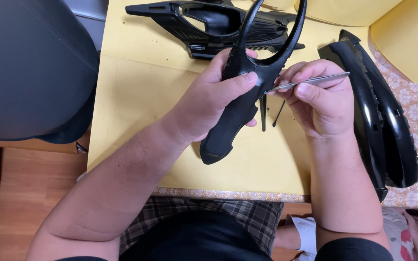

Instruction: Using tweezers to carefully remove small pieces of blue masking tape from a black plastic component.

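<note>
The left hand point(214, 96) is clamped around the black moulded plastic handle piece with a looped top point(240, 92), held up above the yellow paper-covered tabletop point(136, 106). The right hand point(322, 99) pinches a thin silver metal tool point(310, 81), tip touching the piece just right of the left thumb. A slip could jab that thumb or gouge the plastic. Both forearms reach in from the near edge, wrists bent inward; more black plastic parts point(383, 111) lie right and far
</note>
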